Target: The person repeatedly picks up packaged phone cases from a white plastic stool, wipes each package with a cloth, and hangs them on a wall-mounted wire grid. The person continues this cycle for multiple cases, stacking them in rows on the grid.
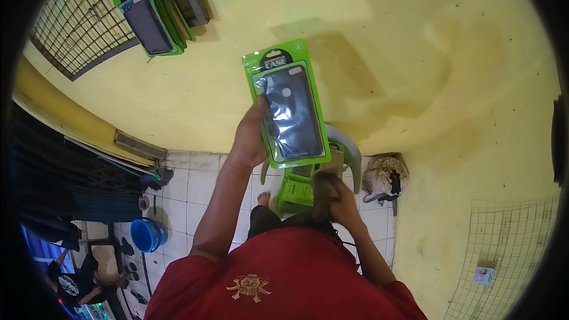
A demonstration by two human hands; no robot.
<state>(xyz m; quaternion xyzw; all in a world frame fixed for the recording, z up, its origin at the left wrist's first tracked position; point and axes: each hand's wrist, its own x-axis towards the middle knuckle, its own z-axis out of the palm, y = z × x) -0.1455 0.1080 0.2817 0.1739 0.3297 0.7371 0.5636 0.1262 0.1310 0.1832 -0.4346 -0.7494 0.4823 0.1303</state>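
Observation:
My left hand (249,135) is closed on the lower left edge of a packaged phone case (291,112), holding it up in front of the yellow wall. The pack has a bright green border and a clear front, with a dark case inside. Lower and to the right, my right hand (345,206) grips a soft brown cloth (324,197), which looks bunched and slightly blurred. Just beyond the cloth, more green packs (294,192) are piled on a pale plastic chair (354,157). The cloth and my right hand cover part of the pile.
More green phone case packs (148,21) hang from a wire grid (89,12) at the upper left. A blue bucket (148,235) stands on the white tiles. Another person (80,281) is at the lower left. A patterned bundle (384,178) lies right of the chair.

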